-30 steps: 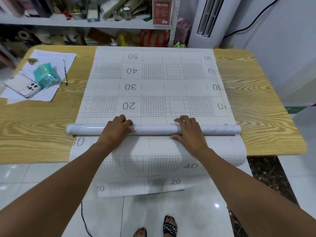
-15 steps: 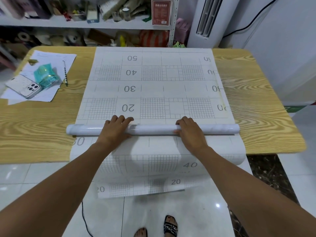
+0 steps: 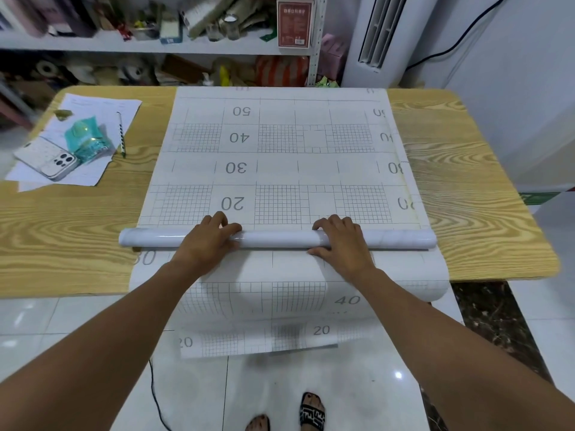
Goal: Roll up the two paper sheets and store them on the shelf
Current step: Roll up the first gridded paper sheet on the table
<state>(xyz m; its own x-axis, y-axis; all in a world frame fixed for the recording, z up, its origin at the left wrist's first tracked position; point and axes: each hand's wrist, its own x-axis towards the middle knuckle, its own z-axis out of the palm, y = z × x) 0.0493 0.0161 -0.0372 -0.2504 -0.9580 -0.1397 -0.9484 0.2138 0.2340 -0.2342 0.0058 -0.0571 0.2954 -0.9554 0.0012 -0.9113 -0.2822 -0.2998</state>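
Observation:
A white rolled tube of paper (image 3: 277, 238) lies crosswise on the wooden table (image 3: 466, 194). It sits on a large white sheet with a printed grid and numbers (image 3: 280, 157) that stretches to the table's far edge. A second gridded sheet (image 3: 264, 303) lies under it and hangs over the near edge toward the floor. My left hand (image 3: 208, 241) presses on the tube left of centre, fingers curled over its top. On the tube right of centre rests my right hand (image 3: 342, 244), thumb on the near side. The cluttered shelf (image 3: 149, 46) stands behind the table.
At the table's left end lie loose papers (image 3: 77, 169), a white phone (image 3: 49, 160), a teal packet (image 3: 87, 141) and a pencil (image 3: 121, 135). A white standing air conditioner (image 3: 379, 35) is at the back right. A black cable (image 3: 155, 396) runs on the tiled floor beside my sandalled feet.
Both hands have pushed the tube slightly away from me, so a little more of the gridded sheet is wound on. The items on the left have not moved.

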